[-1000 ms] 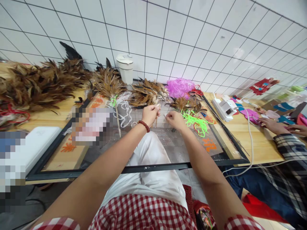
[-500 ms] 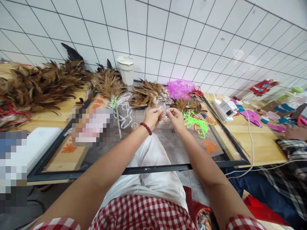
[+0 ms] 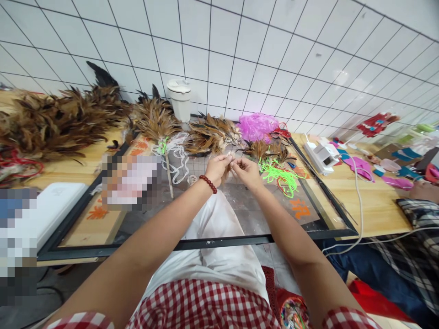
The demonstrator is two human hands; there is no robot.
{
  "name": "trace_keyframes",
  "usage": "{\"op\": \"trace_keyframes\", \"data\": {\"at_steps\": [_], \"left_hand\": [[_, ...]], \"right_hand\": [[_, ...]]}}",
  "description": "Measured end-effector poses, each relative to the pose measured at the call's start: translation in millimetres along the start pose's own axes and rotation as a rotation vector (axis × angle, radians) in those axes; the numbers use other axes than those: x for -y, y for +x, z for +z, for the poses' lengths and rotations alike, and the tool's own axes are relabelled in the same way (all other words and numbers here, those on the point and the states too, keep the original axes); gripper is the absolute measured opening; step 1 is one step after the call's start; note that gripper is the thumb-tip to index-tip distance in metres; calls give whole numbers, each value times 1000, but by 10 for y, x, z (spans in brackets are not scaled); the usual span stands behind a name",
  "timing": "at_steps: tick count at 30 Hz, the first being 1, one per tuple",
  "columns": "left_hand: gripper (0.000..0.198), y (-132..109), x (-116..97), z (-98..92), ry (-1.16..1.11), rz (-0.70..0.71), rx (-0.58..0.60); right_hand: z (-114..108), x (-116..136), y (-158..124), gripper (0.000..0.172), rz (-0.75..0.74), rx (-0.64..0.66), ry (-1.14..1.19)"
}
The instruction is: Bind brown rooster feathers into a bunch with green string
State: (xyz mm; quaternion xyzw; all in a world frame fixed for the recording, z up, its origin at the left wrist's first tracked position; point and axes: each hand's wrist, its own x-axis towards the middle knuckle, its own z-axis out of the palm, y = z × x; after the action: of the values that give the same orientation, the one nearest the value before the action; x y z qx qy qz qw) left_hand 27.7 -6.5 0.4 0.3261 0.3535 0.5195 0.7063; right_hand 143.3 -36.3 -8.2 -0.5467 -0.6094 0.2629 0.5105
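Observation:
Over the framed glass panel [image 3: 236, 205], my left hand [image 3: 216, 170], with a red bead bracelet [image 3: 208, 183] at its wrist, is closed on a small brown feather [image 3: 226, 177]. My right hand [image 3: 247, 172] meets it, thumb and finger pinched together at the left fingertips. What the right fingers grip is too small to make out. Just beyond lies a heap of brown feathers [image 3: 212, 135]. Bright green cord [image 3: 279, 176] lies right of my right hand, near a smaller feather bunch [image 3: 267, 150]. Tangled white cord [image 3: 179, 157] is left of my hands.
A feather bundle on a stick [image 3: 168, 169] stands out at left, beside a lidded white cup [image 3: 180, 100]. Pink plastic [image 3: 258, 127] lies at the back. A power strip [image 3: 320, 156] with a cable is at right, near another person's plaid sleeve [image 3: 418, 214].
My right hand has moved left, closing the small gap so its fingertips meet my left hand's. The feather in the left hand shows less. The other person's hand at right has shifted slightly.

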Motion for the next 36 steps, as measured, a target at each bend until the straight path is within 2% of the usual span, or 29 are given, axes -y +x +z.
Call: {"op": "trace_keyframes", "data": {"at_steps": [4,6,11,15,20,23,27,30,33,36], "left_hand": [[15,-8,-13,-4,85,77,30],[18,-32,-29,7,144,76,70],[20,-80,-56,25,214,63,183],[24,-68,-57,-1,242,41,216],[23,-53,-65,-46,237,-65,302],[20,-57,-84,-62,274,-98,349],[14,-75,-129,-49,237,-122,405],[19,-86,-151,-35,129,-134,453],[21,-83,-125,-36,211,-124,449],[20,-62,-70,-45,333,-73,357]], "right_hand": [[-71,0,40,28,-25,-130,116],[-105,-32,68,27,-42,-145,163],[-138,-90,103,20,-72,-107,214],[-153,-93,101,21,-37,-72,262],[-195,-122,94,33,58,76,380],[-223,-117,87,23,64,142,453],[-243,-68,82,24,64,128,482],[-240,-51,86,28,92,99,454],[-221,-85,92,25,55,48,394],[-201,-127,93,20,47,29,354]]}}
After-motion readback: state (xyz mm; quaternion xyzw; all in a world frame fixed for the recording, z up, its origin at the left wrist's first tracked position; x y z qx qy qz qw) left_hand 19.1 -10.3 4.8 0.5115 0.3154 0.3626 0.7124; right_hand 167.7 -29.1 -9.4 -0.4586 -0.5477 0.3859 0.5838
